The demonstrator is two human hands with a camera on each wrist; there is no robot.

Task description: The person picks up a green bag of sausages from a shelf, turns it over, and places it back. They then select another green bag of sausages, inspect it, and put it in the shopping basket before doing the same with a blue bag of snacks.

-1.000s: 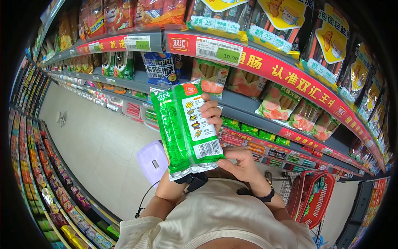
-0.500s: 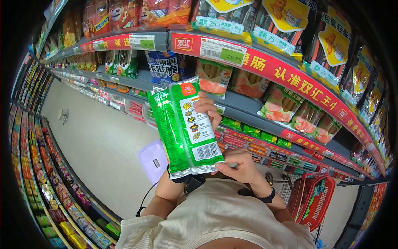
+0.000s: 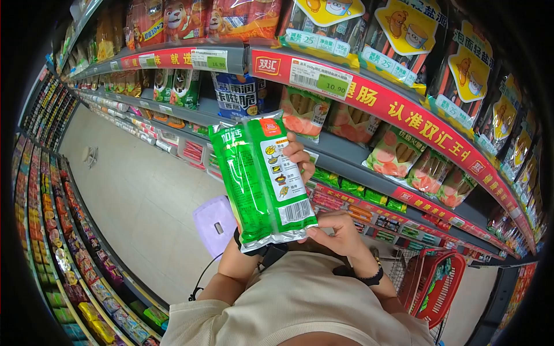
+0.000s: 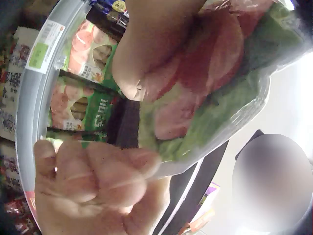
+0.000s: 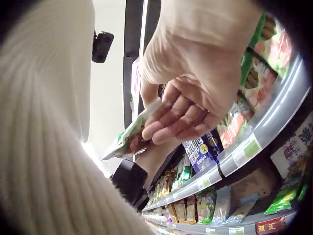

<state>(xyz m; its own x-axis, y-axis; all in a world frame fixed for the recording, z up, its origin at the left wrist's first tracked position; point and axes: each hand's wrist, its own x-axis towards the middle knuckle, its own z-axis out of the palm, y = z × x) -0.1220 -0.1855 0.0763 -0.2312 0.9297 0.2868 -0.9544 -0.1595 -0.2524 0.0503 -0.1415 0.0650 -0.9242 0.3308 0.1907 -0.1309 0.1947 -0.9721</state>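
A green package [image 3: 254,179] with silver ends is held back side up in front of the torso in the head view. My left hand [image 3: 298,157] grips it from beneath, fingers curling over its right edge. At the lower right corner my right hand [image 3: 341,233] pinches the silver end between thumb and fingers. Slices of pink meat are pictured on the underside of the package [image 4: 176,115] in the left wrist view, with my left hand [image 4: 151,44] above and my right hand [image 4: 93,186] below. In the right wrist view, my right hand [image 5: 190,73] has its fingers bent beside the package [image 5: 128,136].
Sausage packs [image 3: 392,150] line the shelves ahead, behind a red label strip [image 3: 415,118]. A lilac stool-like object [image 3: 214,228] stands on the floor [image 3: 144,190] at the left. A cart with a red basket [image 3: 441,285] is at the right. More shelves [image 3: 63,248] stand far left.
The shelves sit slightly farther right and lower in the head view. The package keeps nearly the same pose, and both hands keep their hold on it.
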